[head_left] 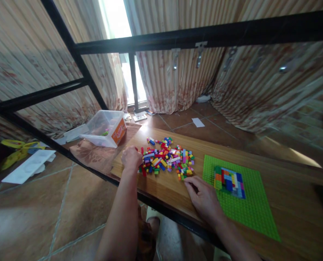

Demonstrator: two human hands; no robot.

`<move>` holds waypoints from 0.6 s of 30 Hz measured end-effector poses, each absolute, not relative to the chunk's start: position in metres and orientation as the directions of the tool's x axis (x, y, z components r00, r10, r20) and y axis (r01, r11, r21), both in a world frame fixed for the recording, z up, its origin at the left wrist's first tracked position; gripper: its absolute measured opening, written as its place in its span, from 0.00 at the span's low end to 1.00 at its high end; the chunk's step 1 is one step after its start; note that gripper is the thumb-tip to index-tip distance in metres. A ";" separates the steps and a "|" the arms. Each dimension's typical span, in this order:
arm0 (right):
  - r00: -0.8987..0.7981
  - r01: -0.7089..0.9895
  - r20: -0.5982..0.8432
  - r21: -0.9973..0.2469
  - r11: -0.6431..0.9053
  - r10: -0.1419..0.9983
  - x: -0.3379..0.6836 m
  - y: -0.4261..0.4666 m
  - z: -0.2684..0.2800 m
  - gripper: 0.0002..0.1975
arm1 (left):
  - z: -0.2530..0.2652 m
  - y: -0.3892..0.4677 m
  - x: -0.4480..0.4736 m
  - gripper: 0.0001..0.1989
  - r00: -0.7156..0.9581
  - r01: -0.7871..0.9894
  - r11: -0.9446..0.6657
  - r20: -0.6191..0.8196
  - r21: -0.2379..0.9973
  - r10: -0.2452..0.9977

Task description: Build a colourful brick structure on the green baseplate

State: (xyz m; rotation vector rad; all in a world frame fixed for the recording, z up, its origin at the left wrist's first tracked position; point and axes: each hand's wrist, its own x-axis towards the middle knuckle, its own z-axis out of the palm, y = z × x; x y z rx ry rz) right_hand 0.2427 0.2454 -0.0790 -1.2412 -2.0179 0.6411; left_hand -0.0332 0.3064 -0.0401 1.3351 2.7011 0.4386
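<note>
A pile of small coloured toy bricks (164, 159) is spread on the wooden tabletop (161, 188). My left hand (131, 158) is closed at the pile's left edge, its fingertips partly hidden; I cannot make out what they hold. At the near right edge of the pile, my right hand (203, 197) has its fingers curled together with the thumb, close to a few loose bricks. Whatever may be between those fingers does not show. To the right of that hand lies a green baseplate (255, 203), with a low structure of multicoloured bricks (229, 182) built on it.
Beyond the table's left end, a clear plastic box (103, 127) with an orange label stands on a brown cloth (89, 154). A black metal frame (80, 65) crosses the view. Patterned curtains (167, 79) hang behind, and papers (198, 122) lie on the tiled floor.
</note>
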 end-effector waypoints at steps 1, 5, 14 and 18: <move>-0.319 0.567 0.289 -0.705 0.426 0.903 0.243 0.245 -0.077 0.09 | -0.038 0.307 -0.034 0.14 -0.611 0.763 0.574 0.041 0.298 0.791; -0.303 0.546 0.332 -0.708 0.448 0.893 0.246 0.240 -0.066 0.09 | -0.025 0.311 -0.022 0.13 -0.550 0.793 0.445 0.176 0.415 0.816; -0.159 0.550 0.487 -0.679 0.487 0.859 0.288 0.233 -0.046 0.10 | -0.030 0.290 0.108 0.11 0.070 0.627 -0.353 0.401 0.695 0.913; 0.132 0.609 0.486 -0.728 0.316 0.864 0.332 0.243 -0.042 0.10 | -0.043 0.278 0.151 0.10 0.250 0.574 -0.433 0.355 0.695 0.901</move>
